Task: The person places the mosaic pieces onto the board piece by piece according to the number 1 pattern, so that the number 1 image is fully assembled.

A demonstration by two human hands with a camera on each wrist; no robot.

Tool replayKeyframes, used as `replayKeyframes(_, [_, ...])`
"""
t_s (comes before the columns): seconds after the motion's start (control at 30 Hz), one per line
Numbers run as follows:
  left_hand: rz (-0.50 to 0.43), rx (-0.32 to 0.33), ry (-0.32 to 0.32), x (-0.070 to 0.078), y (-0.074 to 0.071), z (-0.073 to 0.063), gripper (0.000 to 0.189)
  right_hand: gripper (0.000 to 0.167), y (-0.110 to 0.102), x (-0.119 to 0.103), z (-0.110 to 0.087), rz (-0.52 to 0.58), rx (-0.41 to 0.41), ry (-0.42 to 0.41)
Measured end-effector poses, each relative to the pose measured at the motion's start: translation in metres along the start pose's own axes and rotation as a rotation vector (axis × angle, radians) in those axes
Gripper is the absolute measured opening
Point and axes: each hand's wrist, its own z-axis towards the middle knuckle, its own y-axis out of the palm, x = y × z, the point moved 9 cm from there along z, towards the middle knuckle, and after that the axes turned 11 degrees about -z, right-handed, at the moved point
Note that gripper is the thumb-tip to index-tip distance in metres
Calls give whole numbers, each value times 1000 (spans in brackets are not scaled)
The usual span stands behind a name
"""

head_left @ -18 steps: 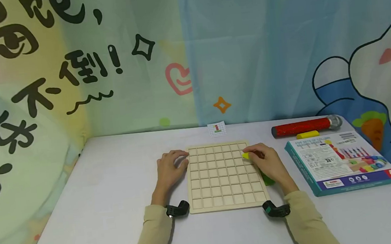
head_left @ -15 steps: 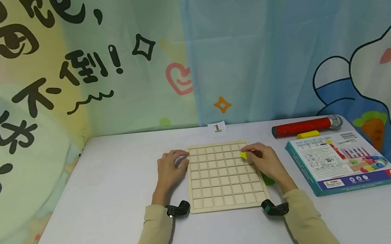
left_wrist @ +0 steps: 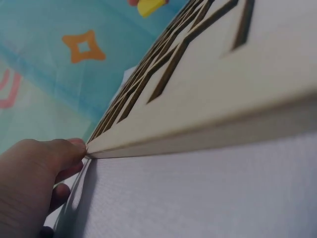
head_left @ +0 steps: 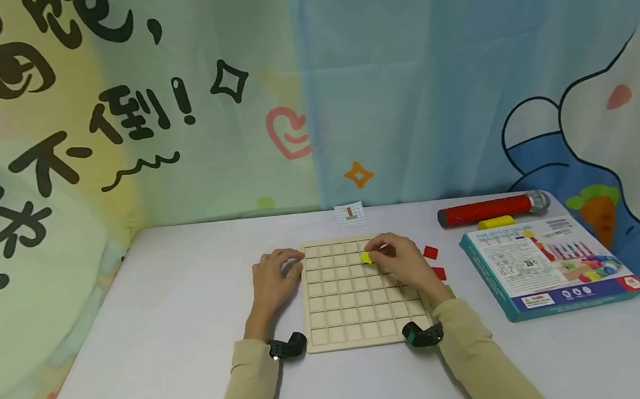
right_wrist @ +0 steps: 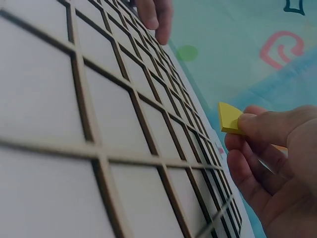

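"Since that yellow piece [right_wrist: 230, 119] is so small, how do you reckon it handles? And where is it right now?"

"Up off the board, over the far part of the grid. Flat, crisp sides, what looks like one curved edge. My guess is light and stiff, wood or plastic, can't tell which. Doubt it'd break easily; slipping seems likelier if it's smooth."

"So where would you grab it?"

"By the flat faces, near one end, which is how the right hand [head_left: 403, 265] has it: pinched, thumb on one face, finger behind, a corner and that curve sticking out. Leaves the front end free."

"And the board [head_left: 339, 301]?"

"Looks like pale wood, wide and thin, so stiff and probably not heavy. I'd hold it by the plain border, not the skinny grid strips. The left hand [head_left: 276, 281] just has fingertips against its left edge by the far corner, nothing clenched."

"Anything else close?"

"Two red tiles [head_left: 431, 252] just past the board's right side, then a box [head_left: 549, 263] further out. Little card [head_left: 349, 214] behind the board, all on a white table [head_left: 184, 357]."
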Motion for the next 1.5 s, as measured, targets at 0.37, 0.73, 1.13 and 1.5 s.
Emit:
replayKeyframes(0.37, [9, -3, 0, -6, 0, -2, 17, 16, 26, -13, 16, -41, -69, -23])
replayKeyframes(0.73, [13, 13, 24, -4, -1, -1, 16, 15, 37, -25, 24, -60, -103, -35])
replayKeyframes(1.13, [10, 15, 22, -3, -1, 1, 15, 14, 48, -29, 34, -140, -109, -41])
replayKeyframes(1.5, [6, 10, 22, -2, -1, 0, 15, 14, 48, -29, 34, -182, -102, -34])
